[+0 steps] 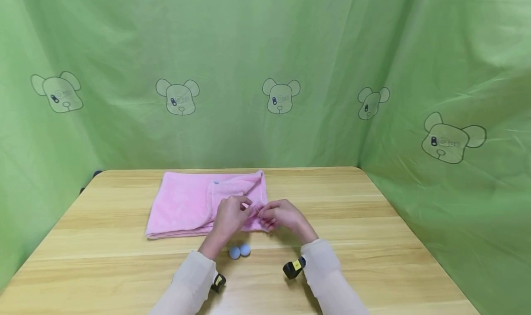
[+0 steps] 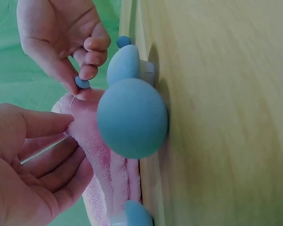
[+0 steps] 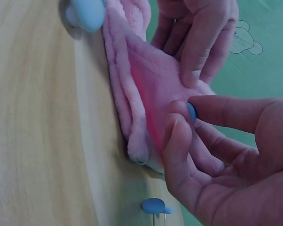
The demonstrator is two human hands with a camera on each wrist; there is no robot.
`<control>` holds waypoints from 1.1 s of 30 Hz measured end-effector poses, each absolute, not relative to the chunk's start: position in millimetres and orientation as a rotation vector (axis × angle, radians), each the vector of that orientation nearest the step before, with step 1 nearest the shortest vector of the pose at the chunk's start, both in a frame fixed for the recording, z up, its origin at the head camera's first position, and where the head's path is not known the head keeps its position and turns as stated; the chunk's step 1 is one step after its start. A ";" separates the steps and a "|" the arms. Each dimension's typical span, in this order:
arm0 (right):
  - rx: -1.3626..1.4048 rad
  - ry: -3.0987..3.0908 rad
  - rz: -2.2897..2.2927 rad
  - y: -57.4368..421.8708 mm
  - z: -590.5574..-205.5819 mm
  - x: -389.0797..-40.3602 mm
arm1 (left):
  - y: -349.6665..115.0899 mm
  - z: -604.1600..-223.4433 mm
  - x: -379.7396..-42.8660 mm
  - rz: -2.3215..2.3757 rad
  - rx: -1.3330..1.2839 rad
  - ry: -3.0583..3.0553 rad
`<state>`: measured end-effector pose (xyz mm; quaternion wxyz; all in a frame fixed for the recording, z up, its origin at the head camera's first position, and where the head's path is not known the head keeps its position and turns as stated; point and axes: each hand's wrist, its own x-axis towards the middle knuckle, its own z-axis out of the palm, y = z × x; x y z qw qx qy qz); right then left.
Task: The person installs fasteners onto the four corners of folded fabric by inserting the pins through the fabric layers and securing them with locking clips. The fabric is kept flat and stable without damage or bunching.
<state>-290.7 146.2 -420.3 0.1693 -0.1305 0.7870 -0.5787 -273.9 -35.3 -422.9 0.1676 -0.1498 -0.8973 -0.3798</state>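
A folded pink plush cloth (image 1: pixel 182 199) lies on the table. At its right front edge my left hand (image 1: pixel 230 213) pinches a fold of it between thumb and fingers. Beside it, my right hand (image 1: pixel 284 215) pinches a blue-headed pin (image 2: pixel 82 83) between thumb and finger. The pin's thin shaft points at the cloth near my left fingertips; whether its tip touches cannot be told. Two pale blue mushroom-shaped pieces (image 1: pixel 234 252) stand on the table in front of the cloth, and one looms large in the left wrist view (image 2: pixel 132 117).
More blue-headed pins (image 3: pixel 153 205) with thin upright shafts show near the bottom of the right wrist view. Another mushroom-shaped piece (image 2: pixel 137 214) shows low in the left wrist view. Green curtains (image 1: pixel 232 135) with bear outlines enclose the wooden table (image 1: pixel 352 269).
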 end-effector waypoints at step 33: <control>-0.214 1.980 -1.782 143.1 -423.7 -294.2 | -33.3 -420.4 -272.6 -1.044 -0.461 -2.583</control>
